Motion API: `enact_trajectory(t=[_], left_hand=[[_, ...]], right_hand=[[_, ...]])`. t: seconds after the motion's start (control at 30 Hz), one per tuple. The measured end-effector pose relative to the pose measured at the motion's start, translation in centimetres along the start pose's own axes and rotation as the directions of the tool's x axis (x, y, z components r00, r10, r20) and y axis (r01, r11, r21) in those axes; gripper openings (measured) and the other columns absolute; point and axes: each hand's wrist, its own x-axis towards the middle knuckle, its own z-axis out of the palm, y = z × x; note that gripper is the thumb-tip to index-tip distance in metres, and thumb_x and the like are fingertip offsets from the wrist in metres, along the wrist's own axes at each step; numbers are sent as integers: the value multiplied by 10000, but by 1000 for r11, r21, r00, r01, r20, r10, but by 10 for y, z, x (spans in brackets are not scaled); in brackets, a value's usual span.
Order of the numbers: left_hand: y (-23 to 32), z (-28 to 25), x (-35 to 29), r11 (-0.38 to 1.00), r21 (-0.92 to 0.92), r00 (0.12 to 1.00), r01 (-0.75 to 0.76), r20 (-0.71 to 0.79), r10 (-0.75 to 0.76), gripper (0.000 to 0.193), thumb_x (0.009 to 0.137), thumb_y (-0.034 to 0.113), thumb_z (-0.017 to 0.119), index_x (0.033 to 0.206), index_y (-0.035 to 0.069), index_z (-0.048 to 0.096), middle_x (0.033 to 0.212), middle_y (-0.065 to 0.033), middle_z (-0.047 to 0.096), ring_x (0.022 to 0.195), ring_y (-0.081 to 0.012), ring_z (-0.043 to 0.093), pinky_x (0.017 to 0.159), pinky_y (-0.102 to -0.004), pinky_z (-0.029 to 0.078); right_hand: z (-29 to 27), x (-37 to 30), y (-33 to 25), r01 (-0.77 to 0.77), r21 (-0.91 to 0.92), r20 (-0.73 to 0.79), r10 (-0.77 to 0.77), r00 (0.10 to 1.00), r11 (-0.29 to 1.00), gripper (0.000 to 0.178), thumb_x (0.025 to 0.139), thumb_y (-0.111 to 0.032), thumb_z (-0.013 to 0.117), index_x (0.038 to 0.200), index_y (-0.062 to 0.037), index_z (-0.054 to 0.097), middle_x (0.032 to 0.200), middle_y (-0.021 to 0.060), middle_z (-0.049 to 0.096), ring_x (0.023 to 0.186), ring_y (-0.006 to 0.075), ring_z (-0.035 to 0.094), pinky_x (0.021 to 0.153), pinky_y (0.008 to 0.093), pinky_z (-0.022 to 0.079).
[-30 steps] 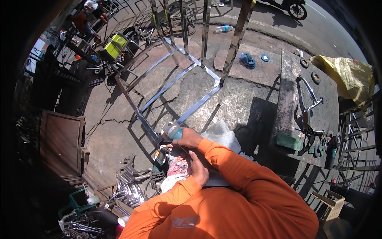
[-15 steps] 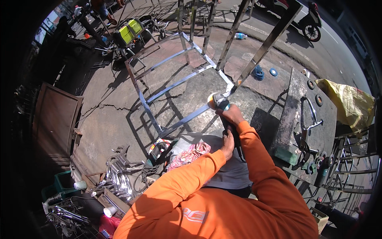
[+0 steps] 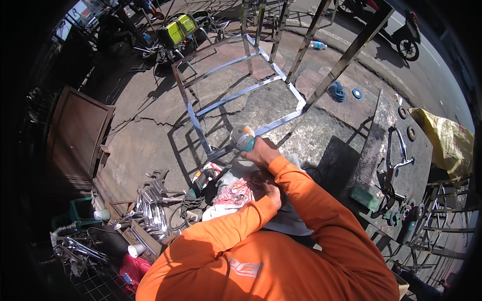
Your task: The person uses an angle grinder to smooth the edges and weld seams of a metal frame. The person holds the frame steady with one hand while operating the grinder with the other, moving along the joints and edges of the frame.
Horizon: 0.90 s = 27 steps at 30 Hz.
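I have the right hand (image 3: 263, 151) closed around the front of a grinder (image 3: 245, 141), a snug grip, with the tool's head over the near bar of a shiny metal frame (image 3: 279, 123). From out here I can't tell whether its disc touches that bar. The left hand (image 3: 272, 194) sits lower, partly in shadow; I can't make out how far its grip is closed or what it has hold of. Just left of it I see a pink patterned cloth (image 3: 234, 192). Well off to the right, a worktop (image 3: 368, 158) carries a bent metal tube (image 3: 403, 149) and small black wheels (image 3: 411, 133), with a yellow sack (image 3: 447, 140) beyond.
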Motion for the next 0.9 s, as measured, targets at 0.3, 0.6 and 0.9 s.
enact_trajectory(t=[0.3,0.6,0.9], left_hand=[[-45,106,20,854,480,974,200,-191,-120,471,986,354,420,1332,37,459,1355,-163,400,1205,-299,378,1025,-389,298],[21,-67,36,-306,825,804,-475,548,232,592,951,281,439,1468,16,330,1544,-246,199,1421,-389,176,1190,-443,126],[88,-40,-19,890,454,954,-48,-243,176,583,979,422,346,1428,52,391,1460,-172,356,1332,-336,342,1110,-429,279]], right_hand=[[-62,11,54,-217,-82,-318,180,931,973,650,702,-524,709,959,72,672,893,302,677,878,423,684,753,462,547],[1,3,0,-78,-7,-21,77,997,997,712,723,-505,748,1098,84,609,1037,303,666,1006,420,658,868,447,527],[53,7,-80,146,-67,73,-141,987,987,759,697,-547,752,1075,87,579,999,296,669,959,411,675,842,458,543]])
